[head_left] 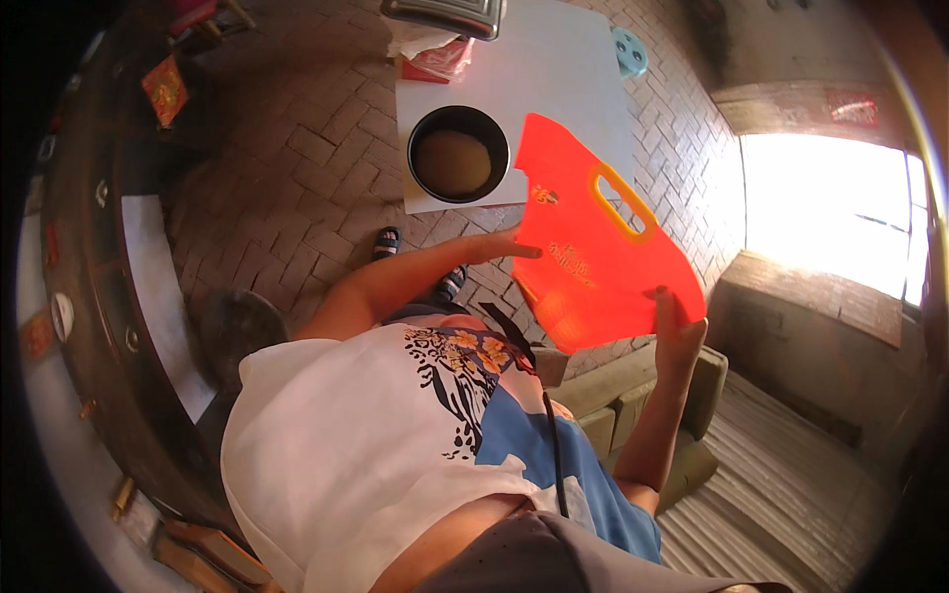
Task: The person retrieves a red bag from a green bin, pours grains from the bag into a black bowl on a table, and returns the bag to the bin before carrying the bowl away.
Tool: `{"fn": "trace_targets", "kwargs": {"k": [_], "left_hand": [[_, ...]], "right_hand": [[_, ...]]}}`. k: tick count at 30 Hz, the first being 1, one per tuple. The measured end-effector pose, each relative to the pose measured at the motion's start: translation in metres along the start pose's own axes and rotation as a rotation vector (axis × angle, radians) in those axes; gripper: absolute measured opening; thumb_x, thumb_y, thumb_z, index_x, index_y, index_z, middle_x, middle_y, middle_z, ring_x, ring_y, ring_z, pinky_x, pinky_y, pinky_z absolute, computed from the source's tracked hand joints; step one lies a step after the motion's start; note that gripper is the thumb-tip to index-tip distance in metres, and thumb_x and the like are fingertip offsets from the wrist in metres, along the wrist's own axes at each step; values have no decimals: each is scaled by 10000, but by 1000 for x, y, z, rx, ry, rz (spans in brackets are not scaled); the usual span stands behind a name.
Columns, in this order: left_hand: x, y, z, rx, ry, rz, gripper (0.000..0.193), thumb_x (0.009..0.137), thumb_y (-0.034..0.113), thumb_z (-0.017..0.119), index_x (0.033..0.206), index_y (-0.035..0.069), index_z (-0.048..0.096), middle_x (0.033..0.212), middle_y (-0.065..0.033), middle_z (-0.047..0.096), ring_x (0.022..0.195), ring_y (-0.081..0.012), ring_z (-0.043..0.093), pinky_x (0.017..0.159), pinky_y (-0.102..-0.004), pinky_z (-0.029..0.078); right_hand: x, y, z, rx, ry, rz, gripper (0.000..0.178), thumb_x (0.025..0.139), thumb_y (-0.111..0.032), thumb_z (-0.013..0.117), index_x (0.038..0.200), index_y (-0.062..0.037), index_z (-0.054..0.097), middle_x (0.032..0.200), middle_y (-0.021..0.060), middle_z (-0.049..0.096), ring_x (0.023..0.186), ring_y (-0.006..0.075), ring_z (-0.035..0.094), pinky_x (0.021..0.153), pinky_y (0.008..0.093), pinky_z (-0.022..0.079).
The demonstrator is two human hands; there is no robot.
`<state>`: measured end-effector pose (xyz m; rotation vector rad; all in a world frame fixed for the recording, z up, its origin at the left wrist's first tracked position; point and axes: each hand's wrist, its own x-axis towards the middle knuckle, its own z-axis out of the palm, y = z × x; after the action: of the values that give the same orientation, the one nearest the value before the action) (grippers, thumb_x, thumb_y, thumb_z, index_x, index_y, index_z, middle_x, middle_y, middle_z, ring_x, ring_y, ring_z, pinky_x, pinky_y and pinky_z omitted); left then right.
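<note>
A bright red gift bag with gold print and a yellow plastic handle is held up in front of me, tilted so its handle points to the upper right. My left hand grips its left edge, with a finger or thumb lying over the front. At its lower right corner, my right hand is closed on it, one digit pressed on the front face. The other fingers of both hands are mostly hidden behind the bag. Left of the bag, a round black pot with something brown inside stands on the white table.
On the table's far side are a metal tray or box and a red packet in clear plastic. A light-blue stool stands beyond its right edge. A green sofa is at right, a dark wooden cabinet at left.
</note>
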<state>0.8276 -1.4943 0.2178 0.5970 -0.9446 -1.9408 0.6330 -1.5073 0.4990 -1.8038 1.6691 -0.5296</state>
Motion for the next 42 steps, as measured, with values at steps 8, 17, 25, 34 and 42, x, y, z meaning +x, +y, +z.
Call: {"fn": "trace_targets", "kwargs": {"k": [8,17,25,34,42], "left_hand": [[-24,3,-52,-209,-102,-359,701,869,464,580,1377,42,345,1368,-81,431,1246,-181,415,1045,-344,321],[-49,-66,-55,-787,-171,-380,627,952,410,449,1403,8,280,1449,-86,335,1305,-194,359,1097,-352,271],[-59,-79,-81,-444,-304,-432,529,876,284,601,1300,6,450,1331,-63,486,1196,-142,451,1032,-317,314],[-55,18,-76,164,-539,-259,479,763,150,706,1188,-9,551,1140,-64,600,1047,-139,512,933,-308,376],[-66,-25,-66,-192,-317,-239,553,829,224,653,1312,48,452,1302,-55,499,1193,-146,437,996,-307,331]], "right_hand": [[27,-37,47,59,62,111,272,888,-237,607,848,16,699,610,-22,569,541,46,455,511,216,370],[82,-64,119,115,-210,297,303,875,-259,607,767,14,681,537,-37,480,431,39,381,400,219,284],[59,-107,117,145,-136,379,265,874,-232,604,805,17,661,534,-20,498,372,34,334,341,210,210],[44,-115,85,278,-64,319,192,879,-175,595,826,9,603,523,-12,477,338,37,277,323,212,163],[94,-137,102,390,-212,478,187,875,-189,585,951,-18,586,722,42,612,400,28,333,345,196,201]]}}
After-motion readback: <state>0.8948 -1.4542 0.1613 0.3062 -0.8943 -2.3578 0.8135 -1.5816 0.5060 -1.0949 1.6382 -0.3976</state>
